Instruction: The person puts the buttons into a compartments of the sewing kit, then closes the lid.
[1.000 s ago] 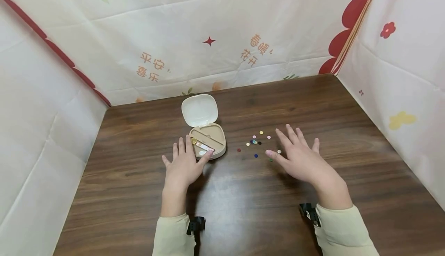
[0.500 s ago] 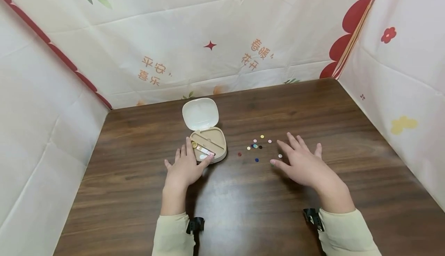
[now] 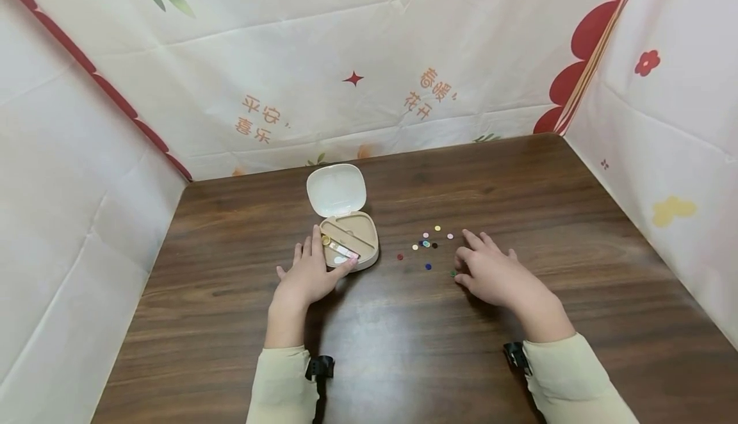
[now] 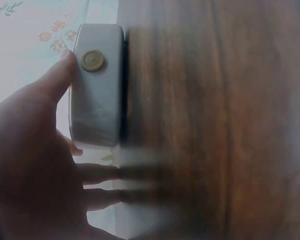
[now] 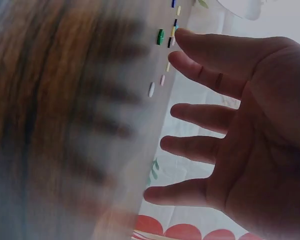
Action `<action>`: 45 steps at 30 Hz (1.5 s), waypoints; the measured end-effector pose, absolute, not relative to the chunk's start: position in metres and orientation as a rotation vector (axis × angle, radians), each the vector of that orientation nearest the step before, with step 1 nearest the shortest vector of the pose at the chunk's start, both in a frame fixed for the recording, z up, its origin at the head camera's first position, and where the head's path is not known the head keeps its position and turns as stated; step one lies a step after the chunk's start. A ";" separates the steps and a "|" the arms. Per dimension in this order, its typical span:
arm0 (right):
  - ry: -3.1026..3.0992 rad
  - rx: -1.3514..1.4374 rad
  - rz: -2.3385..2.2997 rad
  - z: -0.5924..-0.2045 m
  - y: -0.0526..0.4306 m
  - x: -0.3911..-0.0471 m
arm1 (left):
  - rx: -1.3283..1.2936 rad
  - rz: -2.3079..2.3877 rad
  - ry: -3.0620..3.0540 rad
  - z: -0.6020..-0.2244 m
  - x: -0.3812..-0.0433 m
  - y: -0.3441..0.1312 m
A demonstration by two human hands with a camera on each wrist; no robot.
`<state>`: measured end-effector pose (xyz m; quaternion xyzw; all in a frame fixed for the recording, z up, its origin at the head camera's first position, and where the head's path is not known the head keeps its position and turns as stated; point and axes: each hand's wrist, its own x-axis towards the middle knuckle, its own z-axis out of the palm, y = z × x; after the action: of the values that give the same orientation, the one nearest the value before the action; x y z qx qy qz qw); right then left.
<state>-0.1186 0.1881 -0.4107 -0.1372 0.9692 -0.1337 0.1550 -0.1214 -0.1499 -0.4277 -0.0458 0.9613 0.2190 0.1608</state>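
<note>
A small cream case (image 3: 371, 254) lies with its lid (image 3: 337, 190) raised, showing beige compartments. A gold ring-like piece and a pale strip lie inside its front compartment. My left hand (image 3: 302, 281) holds the case between thumb and index finger, the other fingers spread beside it. A round gold button (image 4: 92, 60) shows on its front wall. Over the table's right half my right hand (image 3: 492, 275) hovers with nothing in its fingers, thumb and index finger close to a green button-like disc (image 5: 160, 36). A white disc (image 5: 151, 89) lies beneath this hand, hidden in the head view.
Several small coloured discs lie scattered between the hands, among them a red one (image 3: 400, 257), a blue one (image 3: 428, 267) and a yellow one (image 3: 437, 228). Printed cloth (image 3: 323, 40) hangs behind and along both sides of the dark wooden table (image 3: 230, 296).
My right hand has lowered, its thumb and index finger drawing closer together near the green disc. The left hand stays at the case. The head view has shifted slightly.
</note>
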 end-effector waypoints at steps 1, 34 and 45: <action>2.772 -0.396 -0.378 -0.412 0.187 -0.119 | -0.131 0.623 2.740 -0.428 -0.121 -0.150; 2.873 -0.512 -0.281 -0.416 0.181 -0.132 | -0.094 0.629 2.693 -0.426 -0.122 -0.155; 2.917 -0.534 -0.195 -0.414 0.180 -0.132 | -0.095 0.633 2.697 -0.425 -0.122 -0.155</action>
<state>-0.1322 0.1802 -0.4144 -0.1790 0.9780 -0.0654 0.0850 -0.1221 -0.1546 -0.4254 -0.0336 0.9564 0.2244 0.1838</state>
